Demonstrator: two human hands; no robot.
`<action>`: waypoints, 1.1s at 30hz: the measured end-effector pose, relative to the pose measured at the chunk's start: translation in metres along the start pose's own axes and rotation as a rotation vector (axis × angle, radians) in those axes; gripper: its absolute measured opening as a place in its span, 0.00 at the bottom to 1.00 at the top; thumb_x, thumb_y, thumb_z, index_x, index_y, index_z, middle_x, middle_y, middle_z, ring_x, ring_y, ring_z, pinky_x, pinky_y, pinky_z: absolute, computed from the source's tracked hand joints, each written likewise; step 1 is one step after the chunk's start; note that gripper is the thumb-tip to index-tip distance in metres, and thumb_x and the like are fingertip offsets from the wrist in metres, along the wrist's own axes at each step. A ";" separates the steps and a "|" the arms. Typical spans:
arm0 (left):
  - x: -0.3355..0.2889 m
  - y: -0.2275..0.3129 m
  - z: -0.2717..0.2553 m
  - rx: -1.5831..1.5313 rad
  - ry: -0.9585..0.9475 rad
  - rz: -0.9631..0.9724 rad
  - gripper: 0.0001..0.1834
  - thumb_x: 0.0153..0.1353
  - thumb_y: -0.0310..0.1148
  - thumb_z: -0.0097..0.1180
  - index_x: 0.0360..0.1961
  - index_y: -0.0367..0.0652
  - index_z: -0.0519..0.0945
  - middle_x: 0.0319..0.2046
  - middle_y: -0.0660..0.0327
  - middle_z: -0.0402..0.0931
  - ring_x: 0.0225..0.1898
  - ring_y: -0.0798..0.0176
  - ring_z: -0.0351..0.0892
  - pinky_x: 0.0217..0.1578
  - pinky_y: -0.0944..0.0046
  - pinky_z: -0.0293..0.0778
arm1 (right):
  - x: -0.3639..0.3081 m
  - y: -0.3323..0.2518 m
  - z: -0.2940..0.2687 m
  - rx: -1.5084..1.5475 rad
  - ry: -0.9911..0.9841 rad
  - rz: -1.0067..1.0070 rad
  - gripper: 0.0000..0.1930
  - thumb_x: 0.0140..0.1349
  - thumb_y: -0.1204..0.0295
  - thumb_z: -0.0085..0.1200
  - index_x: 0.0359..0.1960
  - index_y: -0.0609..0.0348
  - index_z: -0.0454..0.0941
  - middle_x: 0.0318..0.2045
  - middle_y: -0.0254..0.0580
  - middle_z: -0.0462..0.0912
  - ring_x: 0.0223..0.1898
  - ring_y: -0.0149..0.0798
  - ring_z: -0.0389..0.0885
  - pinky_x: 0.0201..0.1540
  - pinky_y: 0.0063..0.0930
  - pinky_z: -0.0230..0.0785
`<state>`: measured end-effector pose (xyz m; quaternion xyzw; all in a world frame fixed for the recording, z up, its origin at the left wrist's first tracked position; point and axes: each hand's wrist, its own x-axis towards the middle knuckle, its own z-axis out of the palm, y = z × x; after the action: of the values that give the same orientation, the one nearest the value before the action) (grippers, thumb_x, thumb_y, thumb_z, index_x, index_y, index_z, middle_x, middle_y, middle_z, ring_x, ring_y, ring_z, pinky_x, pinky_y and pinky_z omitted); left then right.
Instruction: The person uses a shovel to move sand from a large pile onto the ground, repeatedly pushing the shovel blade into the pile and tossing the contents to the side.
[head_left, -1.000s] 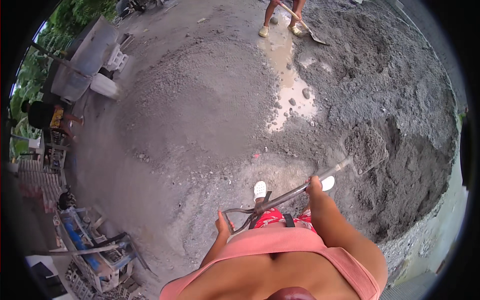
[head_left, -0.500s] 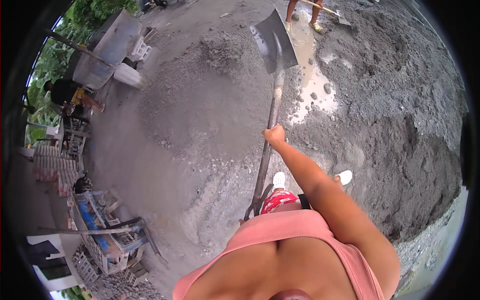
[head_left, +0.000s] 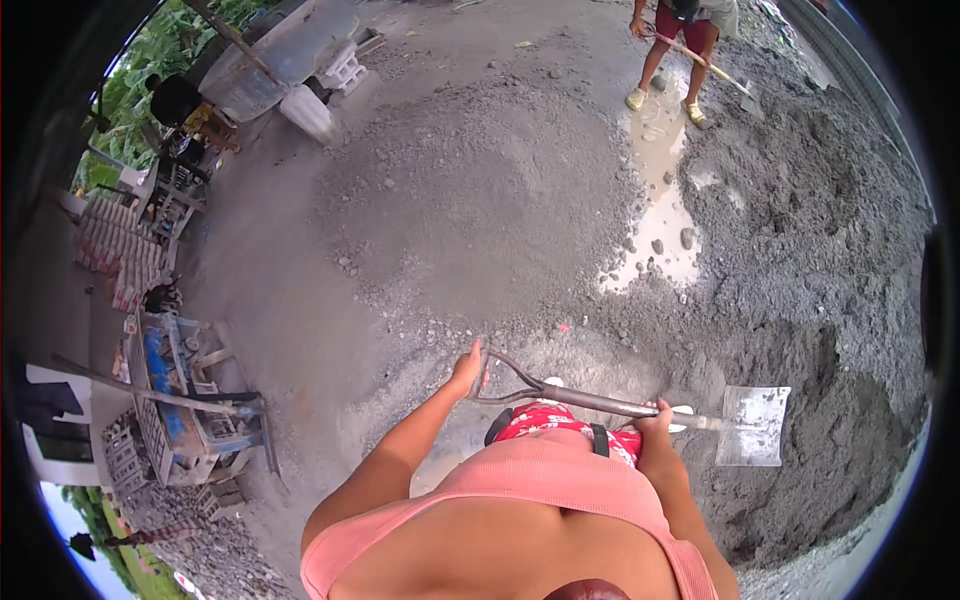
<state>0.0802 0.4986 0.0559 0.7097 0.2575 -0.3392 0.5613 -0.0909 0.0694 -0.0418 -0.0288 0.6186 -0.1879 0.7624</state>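
A shovel (head_left: pixel 590 401) lies crosswise in front of my body, its handle to the left and its blade to the right. My left hand (head_left: pixel 468 368) is closed round the grip at the end of its forked handle. Lower on the shaft, my right hand (head_left: pixel 655 418) is wrapped round the metal. The pale, wet-looking blade (head_left: pixel 755 427) is over the near edge of the dark grey sand heap (head_left: pixel 850 350); whether it touches the sand I cannot tell. No load shows on the blade. A low mound of grey mix (head_left: pixel 480 190) spreads ahead of me.
Muddy water (head_left: pixel 655 235) with stones runs between mound and heap. Beyond it a person (head_left: pixel 690 40) holds another shovel (head_left: pixel 745 92). At left stand a blue-stained metal machine (head_left: pixel 185 380), stacked tiles (head_left: pixel 125 250), a large trough (head_left: pixel 285 55) and another person (head_left: pixel 180 105) bending.
The shovel has swung from pointing away, blade raised over the mound, round to the right beside the sand heap. My left hand has come into clear view. More of the far person shows.
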 end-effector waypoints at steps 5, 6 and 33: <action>0.033 0.139 0.138 0.200 -0.255 0.423 0.33 0.62 0.56 0.27 0.19 0.40 0.73 0.13 0.59 0.70 0.12 0.63 0.69 0.18 0.63 0.68 | -0.028 -0.058 -0.052 0.477 -0.105 -0.170 0.14 0.56 0.68 0.43 0.14 0.51 0.58 0.12 0.31 0.62 0.16 0.34 0.62 0.27 0.34 0.65; 0.041 0.159 0.158 0.160 -0.417 0.353 0.33 0.61 0.59 0.21 0.17 0.45 0.69 0.09 0.62 0.66 0.11 0.65 0.66 0.16 0.65 0.64 | -0.038 -0.061 -0.048 0.532 -0.114 -0.179 0.13 0.56 0.68 0.44 0.14 0.51 0.59 0.11 0.31 0.62 0.16 0.33 0.63 0.28 0.33 0.66; -0.157 0.196 0.380 0.152 0.072 -0.112 0.32 0.53 0.65 0.28 0.15 0.48 0.68 0.11 0.61 0.64 0.15 0.60 0.62 0.25 0.59 0.63 | 0.000 -0.238 0.060 0.630 -0.346 0.403 0.14 0.49 0.67 0.55 0.16 0.49 0.60 0.10 0.33 0.62 0.12 0.35 0.63 0.20 0.32 0.59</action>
<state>0.0533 0.0858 0.2454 0.7464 0.2904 -0.3629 0.4764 -0.0933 -0.1625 0.0383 0.2964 0.3870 -0.2074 0.8481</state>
